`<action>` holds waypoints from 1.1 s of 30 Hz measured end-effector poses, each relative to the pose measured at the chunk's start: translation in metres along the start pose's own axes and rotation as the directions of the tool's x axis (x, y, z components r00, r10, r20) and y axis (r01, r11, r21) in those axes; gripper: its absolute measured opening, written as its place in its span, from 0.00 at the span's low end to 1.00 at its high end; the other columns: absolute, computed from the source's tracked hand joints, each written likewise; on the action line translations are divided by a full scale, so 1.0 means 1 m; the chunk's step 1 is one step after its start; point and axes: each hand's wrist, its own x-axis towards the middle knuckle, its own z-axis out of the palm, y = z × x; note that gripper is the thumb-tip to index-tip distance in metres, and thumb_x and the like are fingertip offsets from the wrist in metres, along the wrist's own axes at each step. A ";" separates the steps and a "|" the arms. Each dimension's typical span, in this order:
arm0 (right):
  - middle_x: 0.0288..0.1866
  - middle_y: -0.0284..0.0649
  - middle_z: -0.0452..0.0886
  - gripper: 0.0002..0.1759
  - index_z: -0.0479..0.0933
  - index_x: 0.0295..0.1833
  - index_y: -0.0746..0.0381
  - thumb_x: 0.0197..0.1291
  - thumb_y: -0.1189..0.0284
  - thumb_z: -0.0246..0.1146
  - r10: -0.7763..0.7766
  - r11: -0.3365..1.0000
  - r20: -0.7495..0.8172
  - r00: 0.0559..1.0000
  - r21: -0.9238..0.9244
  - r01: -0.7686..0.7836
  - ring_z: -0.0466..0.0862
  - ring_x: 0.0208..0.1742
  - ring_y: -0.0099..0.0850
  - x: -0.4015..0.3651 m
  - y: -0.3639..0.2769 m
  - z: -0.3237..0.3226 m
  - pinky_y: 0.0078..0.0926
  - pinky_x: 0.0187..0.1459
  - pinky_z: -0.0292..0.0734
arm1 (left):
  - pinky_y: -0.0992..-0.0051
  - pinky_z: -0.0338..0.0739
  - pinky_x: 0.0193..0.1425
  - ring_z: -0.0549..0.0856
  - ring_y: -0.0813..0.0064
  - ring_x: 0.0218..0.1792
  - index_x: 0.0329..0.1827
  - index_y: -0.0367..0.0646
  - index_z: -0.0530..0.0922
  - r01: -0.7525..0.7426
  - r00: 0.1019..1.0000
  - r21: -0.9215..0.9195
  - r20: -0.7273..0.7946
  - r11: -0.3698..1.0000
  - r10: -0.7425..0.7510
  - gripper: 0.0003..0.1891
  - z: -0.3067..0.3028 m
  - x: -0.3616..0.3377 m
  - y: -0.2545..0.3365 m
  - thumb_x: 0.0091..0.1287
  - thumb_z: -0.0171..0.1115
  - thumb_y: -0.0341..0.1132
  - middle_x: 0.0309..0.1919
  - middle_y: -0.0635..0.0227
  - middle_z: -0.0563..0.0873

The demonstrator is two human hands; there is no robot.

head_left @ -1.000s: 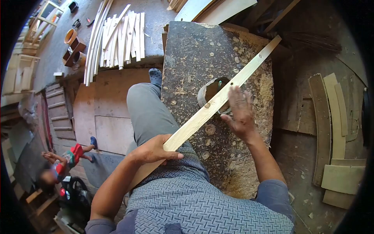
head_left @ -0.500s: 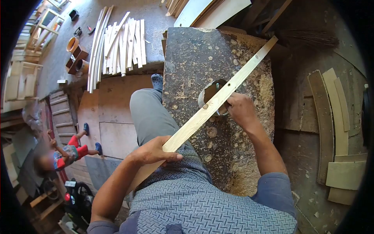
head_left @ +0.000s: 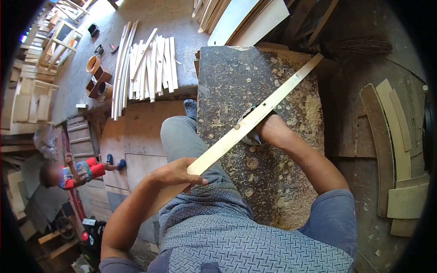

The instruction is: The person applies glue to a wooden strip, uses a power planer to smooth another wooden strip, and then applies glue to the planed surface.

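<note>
A long pale wooden strip point(head_left: 218, 146) runs diagonally across my lap and over the dark, worn bench point(head_left: 218, 86). Its face shows a dark hole and knots or round plugs. My left hand point(head_left: 175, 175) is closed around the strip near its lower end, thumb on top. My right hand point(head_left: 273, 128) reaches beneath the strip into a round container point(head_left: 249, 140) standing on the bench. Its fingers are hidden by the strip and the container, so what they hold does not show.
Several loose strips point(head_left: 152, 68) lie on the floor at upper left, beside a wooden box point(head_left: 98, 84) with round cups. A child point(head_left: 82, 173) is at left. Curved boards point(head_left: 378, 150) lie at right, and a twig broom point(head_left: 359, 47) is at the back right.
My right hand has gone from beside the strip down into the container. My left hand keeps hold of the strip. The child's legs and arm have shifted, and the view has moved slightly.
</note>
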 end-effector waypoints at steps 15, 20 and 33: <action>0.36 0.45 0.84 0.07 0.83 0.34 0.60 0.59 0.71 0.61 0.221 0.957 0.245 0.944 0.133 -0.259 0.84 0.38 0.43 -0.022 0.001 -0.001 0.39 0.44 0.80 | 0.76 0.77 0.24 0.82 0.77 0.22 0.53 0.36 0.76 -0.002 1.000 -0.091 0.027 0.996 0.005 0.28 -0.006 0.000 0.001 0.58 0.79 0.43 0.24 0.69 0.81; 0.34 0.43 0.83 0.05 0.85 0.37 0.64 0.59 0.74 0.67 0.227 0.903 -0.053 0.972 0.386 -0.190 0.81 0.39 0.42 -0.050 -0.013 -0.053 0.40 0.45 0.77 | 0.77 0.77 0.25 0.81 0.79 0.22 0.57 0.34 0.75 -0.053 0.998 0.009 0.024 0.999 0.053 0.29 -0.005 0.005 -0.006 0.61 0.77 0.41 0.25 0.70 0.81; 0.45 0.38 0.83 0.10 0.85 0.48 0.61 0.61 0.75 0.67 0.401 0.909 -0.521 0.753 0.328 -0.257 0.80 0.46 0.39 -0.036 -0.028 -0.037 0.36 0.48 0.75 | 0.78 0.76 0.25 0.80 0.81 0.23 0.58 0.33 0.75 -0.053 0.997 0.045 -0.058 0.998 0.055 0.27 0.009 0.005 -0.008 0.62 0.74 0.39 0.28 0.69 0.82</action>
